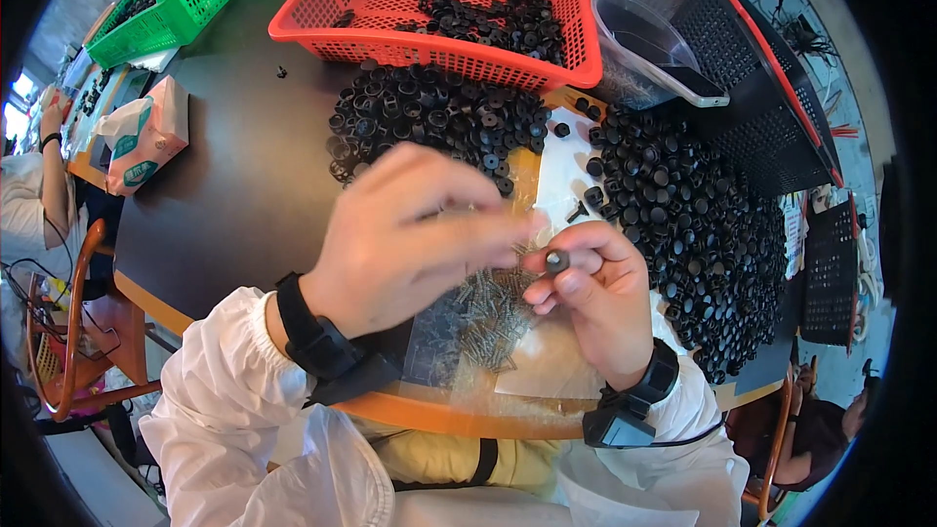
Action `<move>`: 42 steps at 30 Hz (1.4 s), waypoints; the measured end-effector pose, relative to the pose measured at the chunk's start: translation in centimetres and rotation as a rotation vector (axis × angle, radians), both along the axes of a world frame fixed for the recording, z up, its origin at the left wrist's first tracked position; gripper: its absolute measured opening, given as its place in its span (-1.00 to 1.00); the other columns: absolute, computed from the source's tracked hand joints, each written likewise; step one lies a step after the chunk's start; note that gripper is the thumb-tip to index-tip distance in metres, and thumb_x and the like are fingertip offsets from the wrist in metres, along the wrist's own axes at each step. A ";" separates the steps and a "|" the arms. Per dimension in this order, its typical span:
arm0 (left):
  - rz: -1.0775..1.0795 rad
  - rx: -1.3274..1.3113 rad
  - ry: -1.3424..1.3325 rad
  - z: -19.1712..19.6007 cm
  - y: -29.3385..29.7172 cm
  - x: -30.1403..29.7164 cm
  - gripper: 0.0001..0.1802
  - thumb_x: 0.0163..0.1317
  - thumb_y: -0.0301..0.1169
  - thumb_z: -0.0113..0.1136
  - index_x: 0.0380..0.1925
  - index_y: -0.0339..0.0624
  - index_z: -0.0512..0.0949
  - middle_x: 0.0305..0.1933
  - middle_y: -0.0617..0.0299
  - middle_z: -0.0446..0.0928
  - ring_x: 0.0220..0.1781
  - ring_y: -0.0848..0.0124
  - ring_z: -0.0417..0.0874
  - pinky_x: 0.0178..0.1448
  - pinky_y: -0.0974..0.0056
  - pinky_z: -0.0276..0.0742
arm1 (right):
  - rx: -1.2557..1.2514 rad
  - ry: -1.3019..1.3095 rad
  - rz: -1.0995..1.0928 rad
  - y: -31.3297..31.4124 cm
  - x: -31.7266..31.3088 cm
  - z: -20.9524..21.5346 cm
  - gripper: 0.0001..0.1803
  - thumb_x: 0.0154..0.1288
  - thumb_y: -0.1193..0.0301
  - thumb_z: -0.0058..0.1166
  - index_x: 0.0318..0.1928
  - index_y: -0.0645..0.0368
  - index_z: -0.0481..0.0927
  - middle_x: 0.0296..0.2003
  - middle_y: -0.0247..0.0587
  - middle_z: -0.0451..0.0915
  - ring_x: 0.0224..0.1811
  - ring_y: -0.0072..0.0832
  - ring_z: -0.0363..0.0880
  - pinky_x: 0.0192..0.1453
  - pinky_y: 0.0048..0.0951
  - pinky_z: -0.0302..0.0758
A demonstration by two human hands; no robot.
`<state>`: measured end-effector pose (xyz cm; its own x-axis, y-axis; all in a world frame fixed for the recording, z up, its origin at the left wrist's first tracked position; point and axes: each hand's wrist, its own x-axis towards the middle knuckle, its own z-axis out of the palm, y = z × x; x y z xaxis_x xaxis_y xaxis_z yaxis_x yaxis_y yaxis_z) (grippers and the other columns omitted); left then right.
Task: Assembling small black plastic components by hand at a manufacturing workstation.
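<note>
Between the thumb and fingers of my right hand (605, 298) is a small round black knob (556, 261), its light metallic-looking centre turned up. Just left of it is my left hand (405, 239), smeared by motion, with its fingertips near the knob; whether it holds anything does not show. Below both hands lies a pile of thin metal screws (488, 322) on clear plastic. Behind my left hand spreads a heap of black ring-like plastic parts (429, 117). To the right of my right hand is a large heap of black round caps (693, 234).
A red basket (439, 47) with black parts stands at the back. Beside it are a clear tub (634, 29), a phone (698, 86) and a tilted black basket (752, 78). At left are a tissue box (156, 137) and a green basket (185, 15). Other people sit at both sides.
</note>
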<state>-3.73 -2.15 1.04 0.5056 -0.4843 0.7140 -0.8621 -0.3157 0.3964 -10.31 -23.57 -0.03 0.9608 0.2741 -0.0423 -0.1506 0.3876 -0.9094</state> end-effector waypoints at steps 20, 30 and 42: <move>-0.093 -0.186 0.582 -0.5 -0.6 0.2 -0.68 0.00 -0.55 0.42 -0.20 -0.25 0.59 -0.17 0.15 0.62 -0.13 0.35 0.64 -0.02 0.31 0.53 | -0.229 -0.144 -0.193 0.5 0.3 -0.2 -0.69 0.19 0.66 0.21 -0.03 0.28 0.54 -0.14 -0.30 0.55 -0.11 -0.61 0.55 -0.03 -0.56 0.55; -0.177 -0.095 0.489 -0.1 -0.8 -0.4 -0.64 -0.14 -0.51 0.51 -0.25 -0.22 0.66 -0.23 0.18 0.65 -0.19 0.34 0.62 -0.10 0.30 0.52 | -0.323 -0.250 -0.213 0.6 0.4 0.2 -0.74 0.17 0.67 0.23 -0.10 0.31 0.59 -0.16 -0.26 0.56 -0.13 -0.58 0.58 -0.02 -0.56 0.58; -0.163 -0.089 0.442 -0.5 -0.7 -0.6 -0.63 -0.15 -0.53 0.51 -0.25 -0.24 0.65 -0.23 0.17 0.66 -0.22 0.35 0.62 -0.15 0.33 0.52 | -0.364 -0.271 -0.186 0.6 0.3 0.3 -0.75 0.15 0.67 0.23 -0.12 0.32 0.59 -0.14 -0.21 0.57 -0.10 -0.52 0.61 -0.01 -0.51 0.61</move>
<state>-4.28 -2.81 0.53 0.6928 -0.5293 0.4899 -0.6401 -0.1383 0.7558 -10.02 -22.98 0.32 0.9818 0.1109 0.1543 0.1513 0.0347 -0.9879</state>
